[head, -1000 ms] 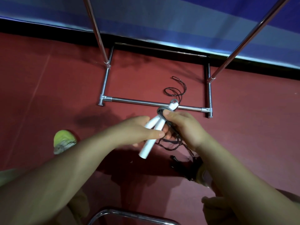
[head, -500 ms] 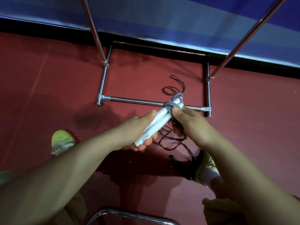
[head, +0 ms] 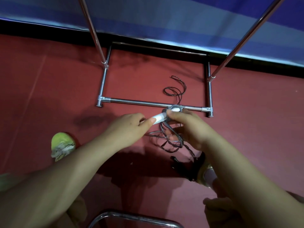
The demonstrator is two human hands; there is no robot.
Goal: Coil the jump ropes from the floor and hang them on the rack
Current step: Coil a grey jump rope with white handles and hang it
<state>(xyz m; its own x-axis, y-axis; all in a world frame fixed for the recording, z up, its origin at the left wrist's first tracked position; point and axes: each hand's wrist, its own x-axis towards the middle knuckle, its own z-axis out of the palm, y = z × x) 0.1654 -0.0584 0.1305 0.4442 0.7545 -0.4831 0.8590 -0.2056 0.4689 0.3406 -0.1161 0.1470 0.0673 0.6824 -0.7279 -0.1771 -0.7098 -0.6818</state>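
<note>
Two hands hold a jump rope's white handles (head: 160, 117) over a red floor (head: 49, 89), the left hand (head: 130, 129) gripping them, the right hand (head: 189, 127) pinching the gray cord (head: 166, 137) looped round them, near a metal rack (head: 143, 103).

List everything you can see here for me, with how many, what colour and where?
White plastic jump-rope handles: two, white, held together between both hands, grey cord wrapped round their far end.
Grey rope loops: one bundle, grey, hanging below the handles.
Dark thin rope: one, black, curled on the floor inside the rack base.
Black tangled rope: one, black, on the floor near the right foot.
Chrome metal rack: one, silver, standing on the floor by the wall.
Red floor: one, red.
Blue wall padding: one, blue, behind the rack.
Curved chrome tube: one, silver, bottom edge.
Yellow-green shoes: two, left plain, right mostly hidden.
Left hand: grips the handles.
Right hand: pinches the wrapped end.
</note>
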